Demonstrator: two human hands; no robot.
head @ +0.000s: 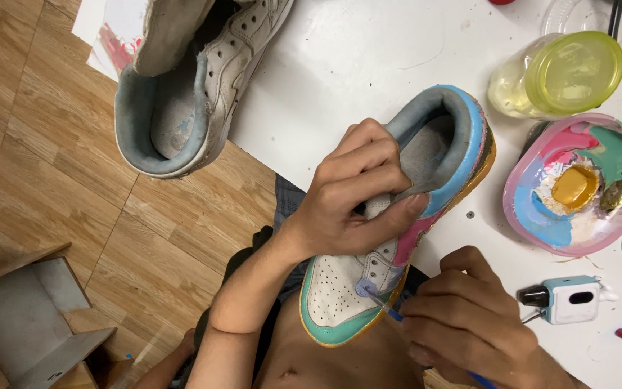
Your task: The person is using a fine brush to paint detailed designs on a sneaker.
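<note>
Two shoes were out, and only one had colour on it. The low white leather sneaker with painted panels point(397, 223) lay at the edge of the white table point(368, 65), its toe sticking out over the person's lap. Its heel was blue, its side pink, its toe rim green and its sole edge yellow-orange, but the toe top with the little holes was white, so I judged the painting about half done. The left hand point(347, 194) was wrapped tight round the shoe's opening, fingers tucked inside, holding it steady. The right hand point(462, 324) was closed on a thin blue-handled paintbrush point(383, 306), whose tip touched a pale purple spot near the lace holes. The other worn white sneaker with a grey-blue lining point(188, 86) sat well apart at the table's far edge, with no paint that I could see. Near the right hand sat a round plastic paint dish smeared with pink, blue, green and yellow point(577, 187).
</note>
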